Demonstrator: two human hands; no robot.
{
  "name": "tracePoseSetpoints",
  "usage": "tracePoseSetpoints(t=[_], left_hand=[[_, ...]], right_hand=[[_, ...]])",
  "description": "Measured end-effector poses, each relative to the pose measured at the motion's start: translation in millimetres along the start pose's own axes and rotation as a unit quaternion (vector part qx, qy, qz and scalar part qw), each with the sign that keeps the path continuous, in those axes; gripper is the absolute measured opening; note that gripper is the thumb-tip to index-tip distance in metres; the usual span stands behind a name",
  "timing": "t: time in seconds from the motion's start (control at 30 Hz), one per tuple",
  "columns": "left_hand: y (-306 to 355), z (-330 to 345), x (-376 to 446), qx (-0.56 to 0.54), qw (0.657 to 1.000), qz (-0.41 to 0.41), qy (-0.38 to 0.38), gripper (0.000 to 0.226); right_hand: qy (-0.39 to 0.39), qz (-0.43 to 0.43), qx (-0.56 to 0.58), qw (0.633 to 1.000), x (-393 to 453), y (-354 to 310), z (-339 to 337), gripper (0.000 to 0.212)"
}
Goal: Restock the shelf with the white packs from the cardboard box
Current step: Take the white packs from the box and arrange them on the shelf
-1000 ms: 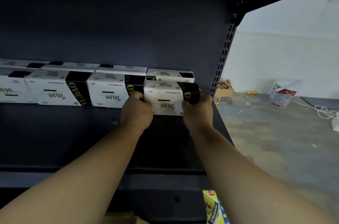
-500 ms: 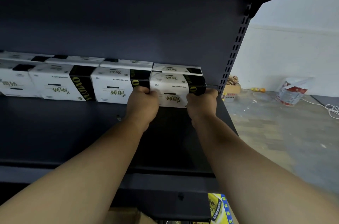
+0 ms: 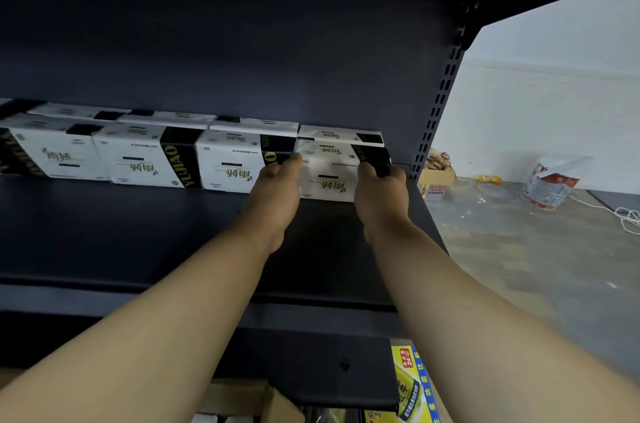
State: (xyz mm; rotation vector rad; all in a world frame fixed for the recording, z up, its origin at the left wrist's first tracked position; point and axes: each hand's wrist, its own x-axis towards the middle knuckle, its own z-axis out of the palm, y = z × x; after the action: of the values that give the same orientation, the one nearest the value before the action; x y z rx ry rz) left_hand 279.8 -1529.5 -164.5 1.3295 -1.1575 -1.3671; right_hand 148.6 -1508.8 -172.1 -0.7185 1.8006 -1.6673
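the end pack (image 3: 327, 176) is gripped at both short sides by the left hand (image 3: 275, 194) and right hand (image 3: 381, 195). its long axis is set along the shelf (image 3: 138, 232) row, just right of the neighbouring pack (image 3: 230, 162).

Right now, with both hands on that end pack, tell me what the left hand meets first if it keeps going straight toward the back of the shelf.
The left hand points along the gap between the gripped pack and its neighbour pack. It would likely wedge there first; depth is unclear.

Both forearms are bare from elbow to wrist, with no sleeve showing. The left hand (image 3: 275, 194) and right hand (image 3: 380, 197) wear nothing either.
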Motion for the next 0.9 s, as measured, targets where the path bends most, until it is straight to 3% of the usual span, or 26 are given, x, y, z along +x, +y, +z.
tracePoseSetpoints(t=[0.1,0.2,0.3,0.43,0.6,0.73,0.9], left_hand=[[3,-10,-12,-0.019,1.000,0.001,-0.003,0.039],[2,-26,-24,-0.029,1.000,0.002,0.000,0.043],[1,-46,-35,-0.026,1.000,-0.002,0.001,0.061],[-3,-82,-51,-0.038,0.999,-0.005,0.010,0.066],[-6,-141,-75,-0.075,0.996,0.024,0.031,0.051],[-11,-206,-90,-0.073,0.993,0.047,0.074,0.062],[-18,-290,-107,-0.055,0.993,0.067,0.075,0.052]], right_hand=[[-0.020,-0.012,0.026,0.999,-19,-9,0,0.026],[-0.045,-0.016,0.024,0.999,-43,-12,10,0.057],[-0.064,-0.013,0.042,0.997,-69,-9,23,0.062],[-0.090,-0.003,0.046,0.995,-106,-2,43,0.060],[-0.120,0.010,0.042,0.992,-155,-1,79,0.055],[-0.142,-0.003,0.046,0.989,-205,-1,119,0.051],[-0.176,0.007,0.037,0.984,-275,3,173,0.039]])
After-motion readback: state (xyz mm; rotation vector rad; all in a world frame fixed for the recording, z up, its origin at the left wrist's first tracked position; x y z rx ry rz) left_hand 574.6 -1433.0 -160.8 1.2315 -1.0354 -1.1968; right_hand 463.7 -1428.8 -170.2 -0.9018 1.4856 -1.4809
